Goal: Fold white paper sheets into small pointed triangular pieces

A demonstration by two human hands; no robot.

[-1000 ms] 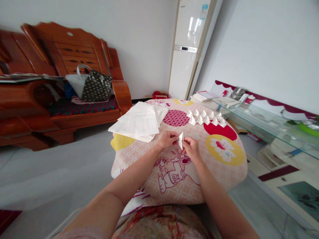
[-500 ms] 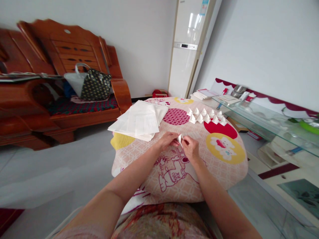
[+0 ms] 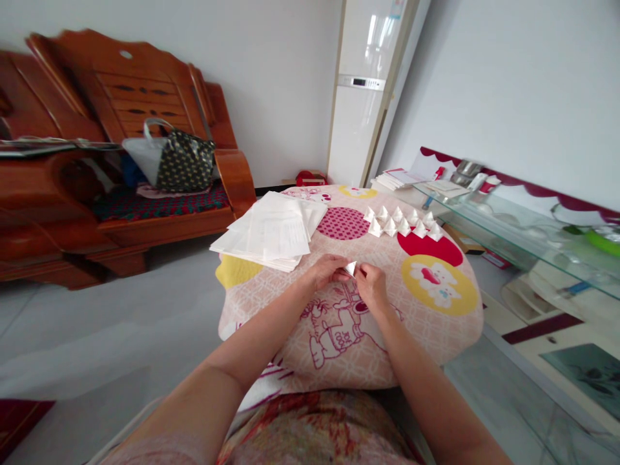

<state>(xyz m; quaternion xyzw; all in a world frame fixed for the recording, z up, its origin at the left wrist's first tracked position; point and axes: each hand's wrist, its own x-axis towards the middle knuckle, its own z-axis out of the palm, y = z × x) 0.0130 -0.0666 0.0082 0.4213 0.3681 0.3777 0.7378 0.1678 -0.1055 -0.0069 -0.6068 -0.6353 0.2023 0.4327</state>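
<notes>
Between my two hands is a small folded white paper point(image 3: 351, 267) with a pointed top. My left hand point(image 3: 328, 271) pinches it from the left. My right hand point(image 3: 371, 284) grips its right side, fingers closed, and the paper's lower part is hidden by the fingers. Both hands are above the patterned tablecloth point(image 3: 436, 342). Beyond them to the right stand several folded paper pyramids point(image 3: 390, 225) in rows. A spread stack of white paper sheets point(image 3: 271, 229) lies to the left of my hands.
A glass-topped stand point(image 3: 533, 239) holding cups and other items adjoins the table on the right. Behind the table stands a tall white air conditioner point(image 3: 358, 123). A wooden sofa point(image 3: 145, 84) with a dark patterned bag point(image 3: 186, 161) is at the left.
The folded paper has turned slightly between my fingers, its point now tilting to the right. Both hands stay in nearly the same place, and the camera view has shifted a little.
</notes>
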